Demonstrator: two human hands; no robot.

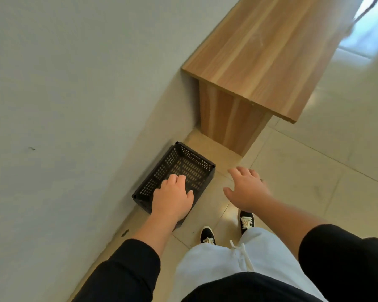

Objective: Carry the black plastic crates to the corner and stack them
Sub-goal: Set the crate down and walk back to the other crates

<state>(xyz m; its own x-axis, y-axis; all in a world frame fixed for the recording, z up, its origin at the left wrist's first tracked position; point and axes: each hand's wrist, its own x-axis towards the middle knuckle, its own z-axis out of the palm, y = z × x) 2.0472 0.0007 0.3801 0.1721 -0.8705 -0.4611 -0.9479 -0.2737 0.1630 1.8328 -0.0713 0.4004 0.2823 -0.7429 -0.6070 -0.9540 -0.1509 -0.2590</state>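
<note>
One black perforated plastic crate (183,164) rests on the tiled floor against the white wall, in the nook beside a wooden cabinet. My left hand (172,198) hovers over the crate's near end and hides that rim; its fingers are loosely curled with nothing in them, and I cannot tell whether it touches the crate. My right hand (247,187) is held out to the right of the crate, above the floor, fingers spread and empty. No other crate is in view.
A wood-grain cabinet (260,62) runs along the wall past the crate. The white wall (63,105) fills the left side. Beige floor tiles (314,171) stretch to the right. My two feet in black shoes (207,235) stand just behind the crate.
</note>
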